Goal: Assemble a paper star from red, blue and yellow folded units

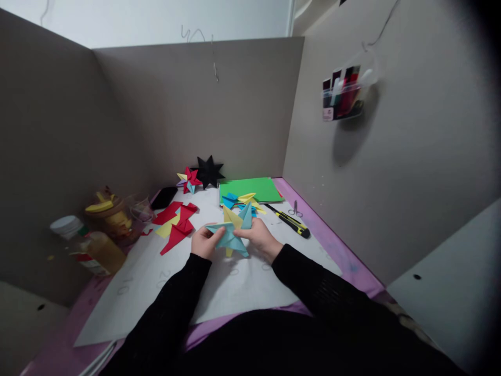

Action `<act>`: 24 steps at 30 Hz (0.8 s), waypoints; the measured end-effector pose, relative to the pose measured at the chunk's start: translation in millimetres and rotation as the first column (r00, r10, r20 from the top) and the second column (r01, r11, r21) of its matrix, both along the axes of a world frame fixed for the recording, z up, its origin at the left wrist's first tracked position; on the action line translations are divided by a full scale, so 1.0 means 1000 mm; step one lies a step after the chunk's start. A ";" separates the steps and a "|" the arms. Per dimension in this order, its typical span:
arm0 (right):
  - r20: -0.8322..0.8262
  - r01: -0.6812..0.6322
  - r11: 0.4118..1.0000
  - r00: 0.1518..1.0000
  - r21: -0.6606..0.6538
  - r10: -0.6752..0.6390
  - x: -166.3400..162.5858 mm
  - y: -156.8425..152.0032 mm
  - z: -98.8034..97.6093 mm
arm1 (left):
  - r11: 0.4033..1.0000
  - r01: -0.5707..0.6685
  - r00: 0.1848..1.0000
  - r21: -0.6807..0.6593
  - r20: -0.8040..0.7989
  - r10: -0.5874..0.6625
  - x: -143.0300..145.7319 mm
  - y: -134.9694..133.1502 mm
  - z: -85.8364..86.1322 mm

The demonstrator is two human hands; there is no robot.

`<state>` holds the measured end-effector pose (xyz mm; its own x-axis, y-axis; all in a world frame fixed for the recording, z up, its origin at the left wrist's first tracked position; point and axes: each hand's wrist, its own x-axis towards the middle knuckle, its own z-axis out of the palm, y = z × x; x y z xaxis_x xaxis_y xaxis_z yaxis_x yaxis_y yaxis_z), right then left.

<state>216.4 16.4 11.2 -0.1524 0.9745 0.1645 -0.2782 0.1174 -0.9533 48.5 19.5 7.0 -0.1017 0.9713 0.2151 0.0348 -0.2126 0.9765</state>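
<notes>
Currently, the left hand (203, 243) and the right hand (261, 238) hold a blue-and-yellow paper star (230, 235) just above the white sheet (235, 292) that covers the middle of the tabletop (354, 269). The left fingers pinch a blue point at the star's 9 o'clock side. The right fingers are pressed together on its 3 o'clock side, close to an upright blue point.

Progress, as a judgement:
- Done: a black star (210, 171) and a red mixed-colour star (190, 180) stand complete at 11 to 12 o'clock, against the rear panel.
- In hand: the held star shows several points but looks only partly assembled.
- Left: loose blue and yellow folded units (241, 200) lie at 12 o'clock, red folded pieces (176, 223) at 10 o'clock, and an unused green paper stack (250, 189) at 1 o'clock.

A yellow-and-black utility knife (290, 222) and small scissors (296, 210) lie at 2 o'clock. A bottle (99, 253) stands at 9 o'clock.

Writing: faint marks on the white sheet, one resembling "10", lie at 8 o'clock. The bottle label and the label on the wall holder (343, 96) cannot be read.
</notes>
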 end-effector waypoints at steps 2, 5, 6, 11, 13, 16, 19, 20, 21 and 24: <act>0.026 -0.005 1.000 1.000 0.005 0.005 0.003 -0.001 0.004 | 0.994 -0.037 0.998 0.104 -0.038 0.041 -0.006 0.003 0.001; 0.090 -0.020 1.000 0.996 0.006 0.020 0.007 -0.004 0.012 | 0.968 0.000 0.984 0.250 -0.170 0.044 -0.015 0.004 0.004; 0.104 -0.025 1.000 0.994 0.006 0.024 0.008 -0.004 0.014 | 0.959 0.025 0.976 0.281 -0.213 0.037 -0.017 0.004 0.005; 0.124 -0.044 0.999 0.991 0.004 0.043 0.011 -0.005 0.016 | 0.945 0.081 0.955 0.317 -0.297 0.017 -0.021 0.003 0.004; 0.133 -0.045 0.999 0.990 0.010 0.043 0.012 -0.003 0.013 | 0.943 0.088 0.954 0.322 -0.300 0.013 -0.021 0.004 0.002; 0.144 -0.041 0.999 0.989 0.016 0.038 0.013 -0.001 0.010 | 0.941 0.097 0.953 0.325 -0.302 0.006 -0.022 0.005 0.000; 0.146 -0.033 0.999 0.989 0.012 0.031 0.013 0.000 0.009 | 0.943 0.099 0.946 0.318 -0.324 0.010 -0.023 0.006 0.000; 0.146 -0.032 0.999 0.989 0.013 0.030 0.013 -0.001 0.009 | 0.945 0.097 0.943 0.314 -0.334 0.013 -0.023 0.007 0.001; 0.146 -0.034 0.999 0.989 0.014 0.031 0.013 -0.001 0.010 | 0.947 0.094 0.939 0.308 -0.343 0.019 -0.023 0.007 0.001; 0.156 -0.034 0.999 0.987 0.012 0.032 0.012 -0.002 0.012 | 0.960 0.067 0.928 0.273 -0.371 0.040 -0.022 0.007 0.003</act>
